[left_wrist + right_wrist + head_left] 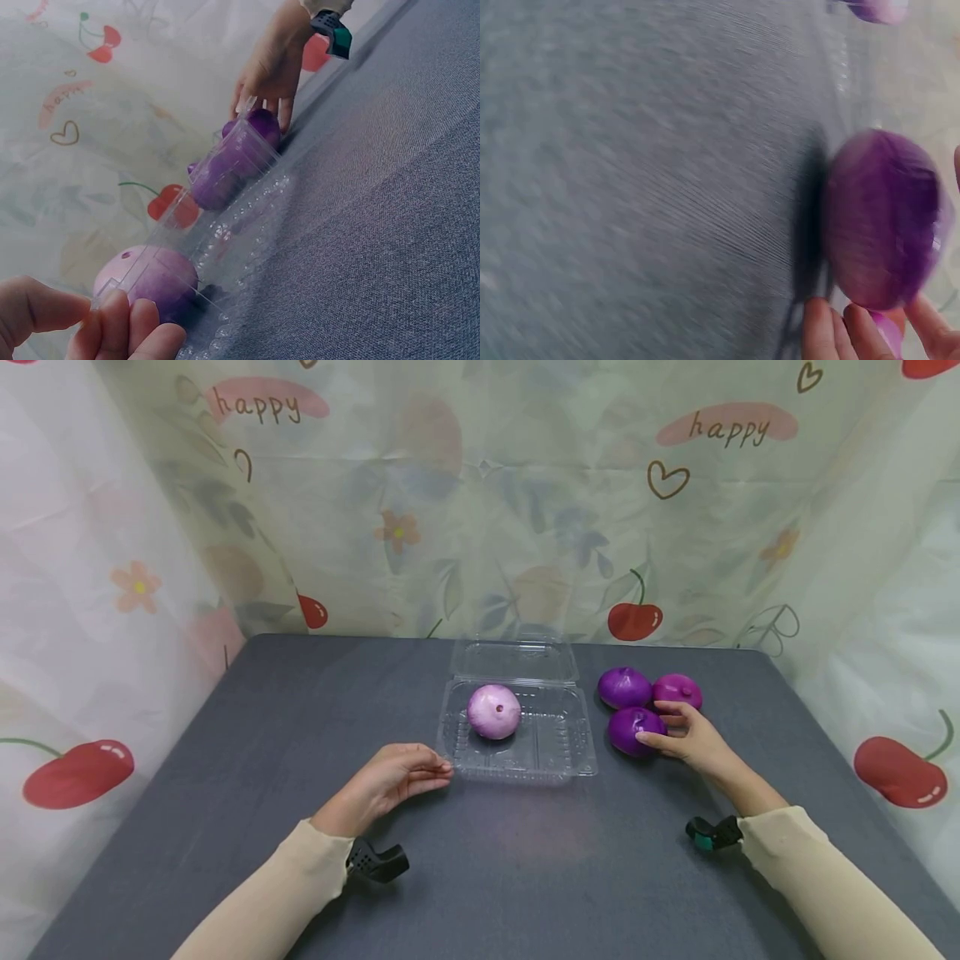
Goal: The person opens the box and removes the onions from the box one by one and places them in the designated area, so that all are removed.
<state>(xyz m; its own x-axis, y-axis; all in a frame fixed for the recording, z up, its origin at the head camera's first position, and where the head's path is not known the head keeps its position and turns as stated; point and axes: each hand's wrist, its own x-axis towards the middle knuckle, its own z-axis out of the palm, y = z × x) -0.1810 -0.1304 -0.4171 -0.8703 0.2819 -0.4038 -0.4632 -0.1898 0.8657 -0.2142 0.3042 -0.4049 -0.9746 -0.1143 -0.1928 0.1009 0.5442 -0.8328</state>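
Note:
A clear plastic clamshell box [555,768] lies with its lid [517,660] folded back. My left hand [401,777] pinches the rim at its front left corner; the left wrist view shows thumb and forefinger [112,311] meeting there. In the box's left part sits a pale purple onion [493,712]. To the right of the box, my right hand [693,743] grips the nearest dark purple onion [632,731], thumb on the front and fingers at its far right side. In the right wrist view this onion [885,217] stands large beside the fingertips [821,322].
Just behind the gripped onion sit another dark purple onion [625,687] and a pinker one [678,687], close together. All rest on a dark grey table [480,877]. A printed curtain [480,527] hangs along the back and both sides.

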